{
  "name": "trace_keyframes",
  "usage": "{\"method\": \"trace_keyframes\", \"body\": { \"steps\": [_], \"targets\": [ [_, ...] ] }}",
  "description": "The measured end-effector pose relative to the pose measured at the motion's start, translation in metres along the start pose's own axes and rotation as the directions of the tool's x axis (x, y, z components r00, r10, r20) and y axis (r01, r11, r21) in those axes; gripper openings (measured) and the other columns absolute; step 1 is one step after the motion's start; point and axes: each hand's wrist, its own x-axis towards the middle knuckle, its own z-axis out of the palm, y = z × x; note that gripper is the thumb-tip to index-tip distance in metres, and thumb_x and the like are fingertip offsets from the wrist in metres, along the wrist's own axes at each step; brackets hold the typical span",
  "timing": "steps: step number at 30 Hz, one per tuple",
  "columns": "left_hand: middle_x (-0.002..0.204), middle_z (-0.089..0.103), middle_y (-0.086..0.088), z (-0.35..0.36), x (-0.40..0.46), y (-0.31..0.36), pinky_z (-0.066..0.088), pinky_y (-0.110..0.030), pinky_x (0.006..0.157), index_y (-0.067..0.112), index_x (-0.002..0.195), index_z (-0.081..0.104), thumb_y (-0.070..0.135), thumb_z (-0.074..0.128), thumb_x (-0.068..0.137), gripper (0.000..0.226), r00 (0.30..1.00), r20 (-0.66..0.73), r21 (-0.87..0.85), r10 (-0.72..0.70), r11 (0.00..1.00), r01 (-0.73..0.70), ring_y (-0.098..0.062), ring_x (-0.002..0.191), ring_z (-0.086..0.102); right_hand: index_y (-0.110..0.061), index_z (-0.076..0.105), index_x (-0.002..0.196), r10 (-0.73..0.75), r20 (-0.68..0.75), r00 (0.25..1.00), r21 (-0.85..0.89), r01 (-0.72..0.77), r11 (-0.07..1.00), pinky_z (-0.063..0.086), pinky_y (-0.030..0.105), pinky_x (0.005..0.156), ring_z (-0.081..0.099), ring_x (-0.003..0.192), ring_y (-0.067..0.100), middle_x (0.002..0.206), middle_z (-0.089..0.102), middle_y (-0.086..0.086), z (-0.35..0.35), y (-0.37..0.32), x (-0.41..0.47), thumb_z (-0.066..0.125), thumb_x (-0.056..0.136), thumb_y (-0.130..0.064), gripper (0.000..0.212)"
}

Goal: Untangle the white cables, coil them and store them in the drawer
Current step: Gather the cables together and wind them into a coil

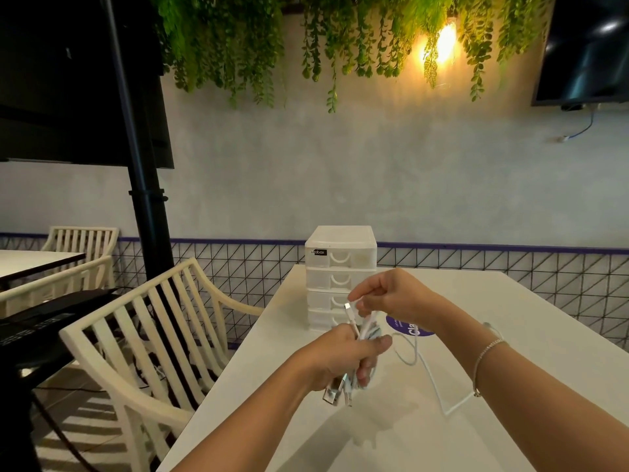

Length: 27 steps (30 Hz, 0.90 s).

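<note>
left hand (343, 361): fist wrapped round a bundle of white cables (366, 338), plugs poking out below it.
right hand (386, 296): just above the left, fingers pinching a strand of the bundle.
loose cable: trails right of the hands across the white table (510, 301).
room: bare tabletop right of the hands; table edge just left.
beyond hands: small drawer unit (340, 264), drawers closed.
left: cream slatted chair (160, 321) beside the table.
</note>
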Motion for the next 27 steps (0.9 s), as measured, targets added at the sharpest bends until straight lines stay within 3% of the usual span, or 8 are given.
{"method": "trace_keyframes", "body": {
  "steps": [4, 8, 11, 15, 18, 19, 22, 27],
  "targets": [
    [0.044, 0.036, 0.006, 0.001, -0.006, 0.005, 0.044, -0.025, 0.054, 0.014, 0.066, 0.043, 0.056, 0.053, 0.079, 0.045, 0.996, 0.083, -0.173, 0.025, 0.985, -0.011, -0.008, 0.039, 0.039, -0.024, 0.072, 0.076, -0.004, -0.03, 1.0, -0.067, 0.002, 0.998, 0.053, 0.026, 0.085, 0.067, 0.078, 0.008, 0.077, 0.072, -0.005, -0.007, 0.015, 0.0, 0.068, 0.081, -0.005, 0.02],
    [0.041, 0.03, 0.008, -0.001, -0.009, 0.011, 0.041, -0.02, 0.045, 0.012, 0.074, 0.045, 0.064, 0.04, 0.074, 0.052, 0.992, 0.119, -0.299, -0.038, 0.951, 0.073, -0.006, 0.036, 0.03, -0.029, 0.073, 0.08, -0.067, -0.079, 0.995, -0.078, 0.061, 0.995, 0.05, 0.03, 0.088, 0.063, 0.084, 0.007, 0.087, 0.071, -0.007, -0.015, 0.013, -0.001, 0.068, 0.083, -0.032, 0.006],
    [0.04, 0.029, 0.007, -0.005, -0.009, 0.01, 0.037, -0.019, 0.044, 0.012, 0.072, 0.046, 0.071, 0.028, 0.074, 0.062, 0.988, 0.147, -0.382, -0.046, 0.919, 0.1, -0.006, 0.034, 0.028, -0.029, 0.074, 0.086, -0.119, -0.087, 0.989, -0.133, 0.107, 0.985, 0.049, 0.034, 0.089, 0.063, 0.089, 0.013, 0.087, 0.07, -0.005, -0.019, 0.002, -0.003, 0.059, 0.085, -0.044, 0.021],
    [0.037, 0.024, 0.006, -0.008, -0.007, 0.013, 0.033, -0.016, 0.041, 0.011, 0.065, 0.046, 0.074, 0.019, 0.08, 0.07, 0.985, 0.166, -0.47, -0.052, 0.874, 0.126, -0.006, 0.03, 0.023, -0.026, 0.073, 0.096, -0.23, -0.017, 0.973, -0.257, 0.218, 0.941, 0.045, 0.029, 0.094, 0.061, 0.101, 0.013, 0.107, 0.069, -0.004, 0.0, -0.011, -0.004, 0.046, 0.094, -0.041, 0.031],
    [0.035, 0.024, 0.006, -0.009, -0.008, 0.016, 0.034, -0.015, 0.039, 0.011, 0.062, 0.046, 0.072, 0.022, 0.084, 0.069, 0.981, 0.184, -0.504, -0.067, 0.85, 0.152, -0.006, 0.028, 0.023, -0.022, 0.073, 0.096, -0.237, -0.006, 0.971, -0.214, 0.231, 0.949, 0.044, 0.014, 0.081, 0.061, 0.084, 0.003, 0.091, 0.069, -0.008, 0.018, -0.012, -0.007, 0.039, 0.098, -0.038, 0.037],
    [0.035, 0.024, 0.006, -0.011, -0.008, 0.016, 0.033, -0.015, 0.038, 0.011, 0.062, 0.046, 0.072, 0.023, 0.083, 0.068, 0.981, 0.183, -0.507, -0.06, 0.849, 0.147, -0.006, 0.028, 0.024, -0.021, 0.074, 0.087, -0.231, -0.031, 0.972, -0.207, 0.22, 0.953, 0.043, 0.013, 0.074, 0.058, 0.075, 0.0, 0.081, 0.066, -0.008, 0.021, -0.011, -0.008, 0.038, 0.098, -0.038, 0.041],
    [0.033, 0.024, 0.006, -0.015, -0.011, 0.018, 0.033, -0.015, 0.038, 0.012, 0.061, 0.046, 0.074, 0.025, 0.074, 0.067, 0.987, 0.157, -0.511, -0.034, 0.853, 0.111, -0.006, 0.027, 0.025, -0.015, 0.057, 0.054, -0.215, -0.141, 0.966, -0.259, 0.174, 0.95, 0.037, 0.022, 0.06, 0.047, 0.054, 0.009, 0.055, 0.053, -0.001, 0.028, -0.006, -0.009, 0.037, 0.096, -0.043, 0.055],
    [0.034, 0.024, 0.006, -0.014, -0.012, 0.017, 0.033, -0.014, 0.037, 0.009, 0.062, 0.046, 0.074, 0.026, 0.071, 0.069, 0.997, 0.071, -0.567, -0.03, 0.821, 0.066, -0.006, 0.027, 0.022, -0.007, 0.068, 0.076, -0.269, -0.159, 0.95, -0.277, 0.218, 0.936, 0.044, 0.031, 0.068, 0.056, 0.065, 0.02, 0.062, 0.059, 0.001, 0.031, -0.001, -0.01, 0.039, 0.096, -0.042, 0.05]
  ]
}}
